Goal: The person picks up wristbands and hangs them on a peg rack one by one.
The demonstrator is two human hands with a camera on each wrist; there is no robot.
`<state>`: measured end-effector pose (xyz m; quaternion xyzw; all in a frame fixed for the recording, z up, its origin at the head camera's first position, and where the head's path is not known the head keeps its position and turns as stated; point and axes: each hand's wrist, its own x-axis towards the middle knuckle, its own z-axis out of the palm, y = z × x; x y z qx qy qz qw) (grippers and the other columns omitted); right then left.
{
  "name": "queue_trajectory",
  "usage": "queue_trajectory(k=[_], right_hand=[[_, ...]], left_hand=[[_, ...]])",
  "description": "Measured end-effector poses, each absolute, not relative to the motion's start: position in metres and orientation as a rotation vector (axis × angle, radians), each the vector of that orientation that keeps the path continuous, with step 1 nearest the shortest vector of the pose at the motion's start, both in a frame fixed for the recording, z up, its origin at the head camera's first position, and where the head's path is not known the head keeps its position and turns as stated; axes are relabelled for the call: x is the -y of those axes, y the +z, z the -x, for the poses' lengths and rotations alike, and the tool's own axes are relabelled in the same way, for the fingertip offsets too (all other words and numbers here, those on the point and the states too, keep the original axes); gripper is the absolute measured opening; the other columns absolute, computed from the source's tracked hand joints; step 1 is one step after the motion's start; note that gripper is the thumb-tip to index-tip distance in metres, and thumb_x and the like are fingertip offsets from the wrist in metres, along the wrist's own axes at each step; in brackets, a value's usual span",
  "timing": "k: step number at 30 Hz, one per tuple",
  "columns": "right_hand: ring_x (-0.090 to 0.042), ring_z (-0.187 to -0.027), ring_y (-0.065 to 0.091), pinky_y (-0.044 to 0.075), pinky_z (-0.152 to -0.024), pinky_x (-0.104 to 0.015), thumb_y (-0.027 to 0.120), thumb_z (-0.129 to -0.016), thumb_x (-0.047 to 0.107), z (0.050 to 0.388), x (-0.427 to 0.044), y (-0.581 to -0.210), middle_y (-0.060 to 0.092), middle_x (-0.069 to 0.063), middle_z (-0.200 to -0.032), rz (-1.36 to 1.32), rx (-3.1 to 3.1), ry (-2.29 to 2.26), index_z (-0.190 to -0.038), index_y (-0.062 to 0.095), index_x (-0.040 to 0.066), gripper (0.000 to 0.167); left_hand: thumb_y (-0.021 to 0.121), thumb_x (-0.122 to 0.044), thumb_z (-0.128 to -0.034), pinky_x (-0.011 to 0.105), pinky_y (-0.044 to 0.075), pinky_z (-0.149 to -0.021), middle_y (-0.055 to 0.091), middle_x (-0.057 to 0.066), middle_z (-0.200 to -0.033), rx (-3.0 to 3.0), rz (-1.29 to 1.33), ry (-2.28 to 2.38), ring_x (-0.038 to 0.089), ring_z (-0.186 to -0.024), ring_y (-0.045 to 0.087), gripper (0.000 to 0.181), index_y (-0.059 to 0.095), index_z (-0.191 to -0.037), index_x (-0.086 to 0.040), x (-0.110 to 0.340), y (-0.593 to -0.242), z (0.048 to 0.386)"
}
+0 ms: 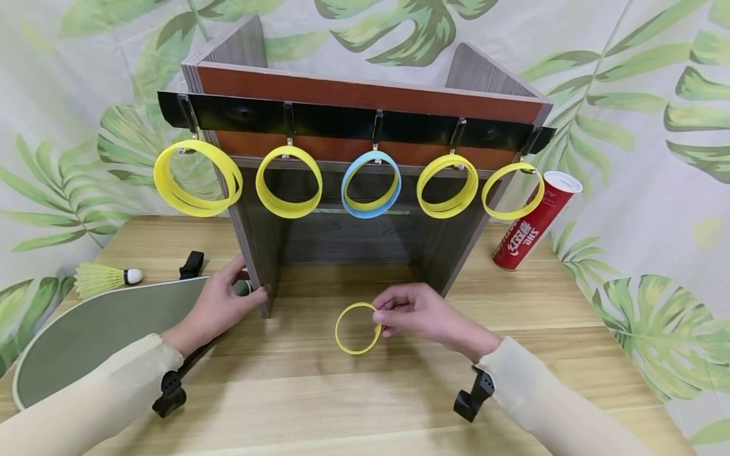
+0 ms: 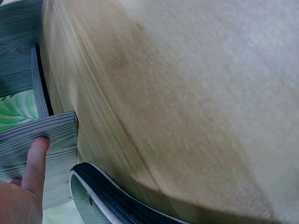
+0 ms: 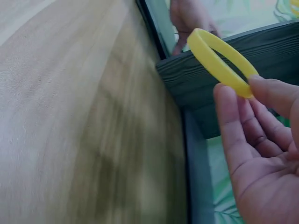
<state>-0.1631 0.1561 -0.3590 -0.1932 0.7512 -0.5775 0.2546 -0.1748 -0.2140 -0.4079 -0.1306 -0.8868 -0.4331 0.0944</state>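
Note:
My right hand (image 1: pixel 413 310) pinches a thin yellow silicone wristband (image 1: pixel 340 329) between thumb and fingers, just above the table in front of the grey wooden stand (image 1: pixel 256 234). The right wrist view shows the band (image 3: pixel 212 60) tilted, gripped at one end. On the outer face of the stand's left side panel rests my left hand (image 1: pixel 219 304), its finger lying straight against the wood in the left wrist view. Overhead, yellow wristbands (image 1: pixel 260 196) and one blue-and-yellow wristband (image 1: pixel 345 196) hang from hooks along a black strip (image 1: pixel 336 120).
At left lie a grey-green racket cover (image 1: pixel 108 335) with a dark zip and a yellow shuttlecock (image 1: pixel 99 278). A red tube (image 1: pixel 533 221) with a white lid stands right of the stand. Wood-grain table (image 1: pixel 319 411) spreads in front; a leaf-print cloth (image 1: pixel 656 221) hangs behind.

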Motion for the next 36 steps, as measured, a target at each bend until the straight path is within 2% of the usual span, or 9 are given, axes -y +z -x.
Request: queue_trajectory(k=[4, 9, 16, 21, 26, 31, 36], right_hand=[[-0.01, -0.078, 0.073, 0.064, -0.08, -0.033, 0.073, -0.097, 0.009, 0.16, -0.166, -0.342, 0.072, -0.003, -0.095, 0.541, -2.054, -1.639, -0.118, 0.066, -0.011, 0.03], [-0.012, -0.079, 0.074, 0.064, -0.081, -0.033, 0.074, -0.096, 0.008, 0.154, -0.175, -0.317, 0.073, 0.0, -0.094, 0.572, -2.095, -1.667, -0.12, 0.066, -0.009, 0.03], [-0.017, -0.081, 0.075, 0.063, -0.082, -0.034, 0.072, -0.098, 0.009, 0.145, -0.191, -0.29, 0.078, -0.003, -0.096, 0.669, -2.214, -1.662, -0.116, 0.067, -0.002, 0.022], [-0.016, -0.079, 0.075, 0.064, -0.079, -0.033, 0.069, -0.098, 0.002, 0.139, -0.203, -0.272, 0.078, -0.002, -0.098, 0.8, -2.229, -1.775, -0.112, 0.069, 0.001, 0.014], [-0.015, -0.082, 0.075, 0.063, -0.079, -0.031, 0.067, -0.097, -0.004, 0.133, -0.212, -0.254, 0.079, -0.002, -0.1, 0.824, -2.299, -1.899, -0.109, 0.07, 0.004, 0.014], [-0.016, -0.086, 0.075, 0.063, -0.079, -0.032, 0.062, -0.097, -0.012, 0.131, -0.218, -0.244, 0.077, -0.004, -0.101, 0.826, -2.283, -2.084, -0.109, 0.07, -0.001, 0.018], [-0.016, -0.089, 0.076, 0.063, -0.077, -0.029, 0.057, -0.098, -0.015, 0.131, -0.225, -0.238, 0.078, -0.008, -0.102, 0.82, -2.197, -2.288, -0.109, 0.069, -0.003, 0.02]], left_hand=[[0.071, -0.009, -0.0919, 0.025, 0.052, -0.078, 0.07, 0.018, -0.128, 2.619, 0.384, -1.286, 0.01, -0.101, 0.062, 0.051, 0.058, -0.142, -0.009, 0.216, -0.407, 0.174], [0.071, -0.008, -0.0919, 0.023, 0.051, -0.076, 0.07, 0.018, -0.129, 2.608, 0.393, -1.289, -0.003, -0.097, 0.058, 0.052, 0.058, -0.142, -0.009, 0.217, -0.407, 0.175], [0.071, -0.008, -0.0921, 0.023, 0.053, -0.076, 0.069, 0.02, -0.132, 2.608, 0.403, -1.296, 0.003, -0.1, 0.06, 0.056, 0.056, -0.146, -0.008, 0.216, -0.407, 0.176], [0.071, -0.008, -0.0919, 0.021, 0.05, -0.07, 0.069, 0.021, -0.129, 2.613, 0.394, -1.304, 0.0, -0.097, 0.059, 0.054, 0.056, -0.144, -0.007, 0.216, -0.406, 0.175], [0.071, -0.008, -0.0917, 0.021, 0.049, -0.068, 0.071, 0.02, -0.126, 2.621, 0.383, -1.301, -0.001, -0.097, 0.058, 0.053, 0.057, -0.143, -0.007, 0.216, -0.407, 0.174], [0.071, -0.009, -0.0927, 0.022, 0.051, -0.076, 0.069, 0.02, -0.131, 2.63, 0.379, -1.293, -0.007, -0.098, 0.057, 0.055, 0.055, -0.145, -0.009, 0.216, -0.407, 0.173], [0.071, -0.007, -0.0923, 0.023, 0.053, -0.075, 0.07, 0.019, -0.128, 2.601, 0.406, -1.309, -0.008, -0.097, 0.057, 0.053, 0.057, -0.143, -0.008, 0.214, -0.408, 0.176]])
